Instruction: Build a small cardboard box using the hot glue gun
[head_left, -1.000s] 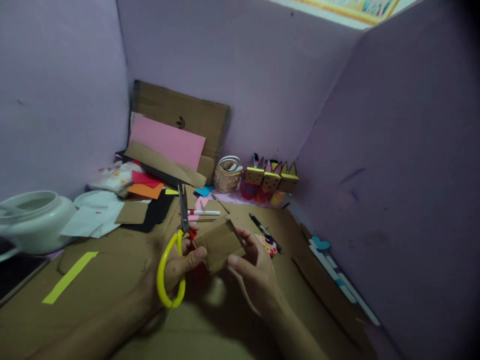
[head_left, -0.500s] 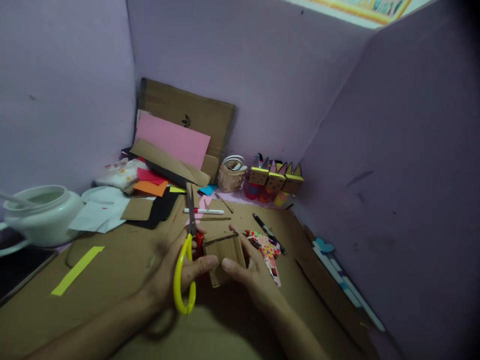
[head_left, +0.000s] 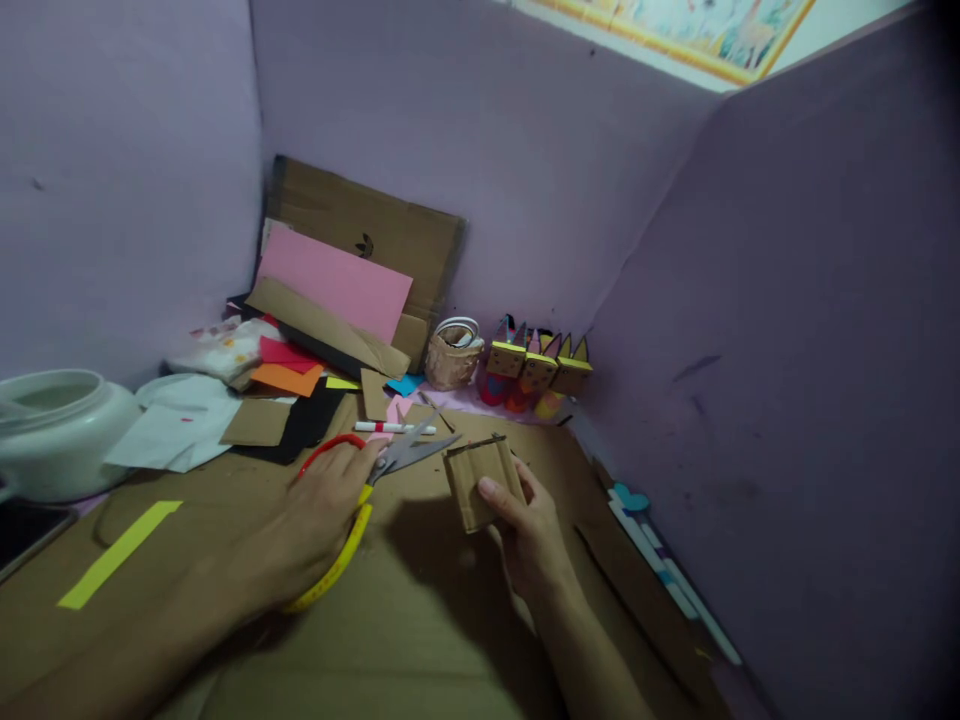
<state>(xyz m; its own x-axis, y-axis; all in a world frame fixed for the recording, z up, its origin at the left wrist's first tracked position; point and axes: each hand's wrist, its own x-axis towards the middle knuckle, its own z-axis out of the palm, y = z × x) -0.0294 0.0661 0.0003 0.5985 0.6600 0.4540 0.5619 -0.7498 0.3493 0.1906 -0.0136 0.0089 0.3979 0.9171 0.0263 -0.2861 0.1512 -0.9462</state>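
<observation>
My left hand [head_left: 319, 525] is closed on a pair of scissors [head_left: 401, 452] with one red and one yellow handle. The blades are parted and point right, toward the cardboard piece. In my right hand [head_left: 532, 530] I hold a small brown cardboard piece [head_left: 476, 480], raised over the cardboard sheet [head_left: 360, 640], with my thumb across its front. A dark strip runs along its top edge. Below the blades' far side lies a white marker [head_left: 379, 427] with a red band.
A yellow paper strip [head_left: 120, 555] lies at left, near a white pot [head_left: 64, 435]. Paper and cardboard scraps, including a pink sheet [head_left: 337, 280], pile at the back left. A small basket [head_left: 454, 355] and cat-eared figures [head_left: 536, 370] line the back wall. White sticks [head_left: 667, 565] lie along the right wall.
My left hand has let go of the cardboard piece and moved left, turning the scissors so their blades spread and point right. My right hand alone now holds the cardboard, slightly higher and further right.
</observation>
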